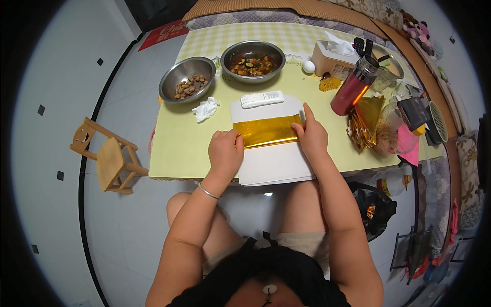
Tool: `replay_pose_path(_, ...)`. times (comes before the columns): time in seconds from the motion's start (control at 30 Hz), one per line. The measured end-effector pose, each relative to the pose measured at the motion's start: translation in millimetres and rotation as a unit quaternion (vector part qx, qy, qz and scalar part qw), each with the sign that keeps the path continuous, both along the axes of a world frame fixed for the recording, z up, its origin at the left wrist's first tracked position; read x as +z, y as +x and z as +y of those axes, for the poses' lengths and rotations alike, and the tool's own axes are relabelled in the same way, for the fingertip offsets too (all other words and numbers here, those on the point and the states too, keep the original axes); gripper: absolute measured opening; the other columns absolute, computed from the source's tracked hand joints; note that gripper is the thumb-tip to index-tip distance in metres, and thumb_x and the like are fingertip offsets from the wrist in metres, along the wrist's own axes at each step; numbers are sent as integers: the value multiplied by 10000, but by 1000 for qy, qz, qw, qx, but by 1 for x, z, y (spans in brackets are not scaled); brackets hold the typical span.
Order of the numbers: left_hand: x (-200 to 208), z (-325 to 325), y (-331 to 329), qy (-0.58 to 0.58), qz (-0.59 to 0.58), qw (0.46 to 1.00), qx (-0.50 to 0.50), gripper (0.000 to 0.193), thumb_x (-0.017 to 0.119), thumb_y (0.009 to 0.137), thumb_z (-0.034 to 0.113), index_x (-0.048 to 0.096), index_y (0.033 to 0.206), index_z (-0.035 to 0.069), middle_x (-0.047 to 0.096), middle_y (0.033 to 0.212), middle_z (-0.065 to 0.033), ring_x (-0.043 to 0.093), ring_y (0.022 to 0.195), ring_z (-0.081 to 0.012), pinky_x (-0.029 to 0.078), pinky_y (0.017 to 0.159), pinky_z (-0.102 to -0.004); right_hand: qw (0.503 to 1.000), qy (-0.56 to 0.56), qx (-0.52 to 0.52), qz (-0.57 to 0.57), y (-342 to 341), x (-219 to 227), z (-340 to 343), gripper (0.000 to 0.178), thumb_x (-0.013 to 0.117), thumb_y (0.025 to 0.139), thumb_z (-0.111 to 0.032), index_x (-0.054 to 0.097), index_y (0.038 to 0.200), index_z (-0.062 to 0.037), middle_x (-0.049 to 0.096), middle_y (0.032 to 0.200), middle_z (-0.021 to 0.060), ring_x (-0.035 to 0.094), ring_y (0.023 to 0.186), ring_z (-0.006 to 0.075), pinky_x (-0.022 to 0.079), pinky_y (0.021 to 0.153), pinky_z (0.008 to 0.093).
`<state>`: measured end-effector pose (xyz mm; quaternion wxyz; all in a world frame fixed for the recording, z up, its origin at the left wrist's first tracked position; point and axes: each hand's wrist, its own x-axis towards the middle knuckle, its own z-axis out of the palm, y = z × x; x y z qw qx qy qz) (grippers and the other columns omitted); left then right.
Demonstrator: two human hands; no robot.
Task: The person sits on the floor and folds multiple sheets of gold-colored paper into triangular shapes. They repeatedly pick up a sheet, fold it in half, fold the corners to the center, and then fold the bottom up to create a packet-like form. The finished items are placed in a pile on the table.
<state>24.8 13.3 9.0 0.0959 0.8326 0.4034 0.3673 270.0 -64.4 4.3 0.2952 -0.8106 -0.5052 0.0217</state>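
Observation:
A folded strip of shiny gold foil paper (267, 131) stretches crosswise over a stack of white paper (276, 166) at the table's near edge. At its left end my left hand (226, 152) is closed on it, fingers curled and thumb along the edge. My right hand (313, 136) grips the right end, its thumb over the foil and its index finger stretched out past the far edge. The undersides of both grips are hidden. A slim white plastic object (262, 99) lies on the stack just beyond the foil; its kind is unclear.
Beyond the paper stand a steel bowl of nuts (190, 86), a steel bowl of mixed food (254, 61) and a crumpled tissue (206, 109). Rightward are a tissue box (331, 61), a red thermos (353, 87) and folded gold foil pieces (361, 134). A small wooden chair (110, 158) stands left.

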Motion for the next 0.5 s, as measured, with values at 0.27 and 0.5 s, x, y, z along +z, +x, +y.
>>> replay_pose_path(0.27, 1, -1, -1, 5, 8, 1000, -2, 65, 686, 830, 71, 678, 871, 22, 664, 767, -150, 603, 755, -346, 499, 709, -443, 997, -37, -21, -61, -5, 1, 6, 716, 730, 894, -357, 440, 1487, -80, 682, 738, 138, 671, 676, 319, 515, 614, 428)
replay_pose_path(0.5, -2, 2, 2, 19, 20, 1000, 4, 56, 682, 842, 69, 663, 861, 21, 657, 760, -153, 596, 751, -347, 491, 701, -449, 996, -46, -45, -64, -5, 1, 9, 682, 728, 890, -385, 480, 1448, -81, 689, 725, 146, 680, 666, 336, 522, 617, 436)
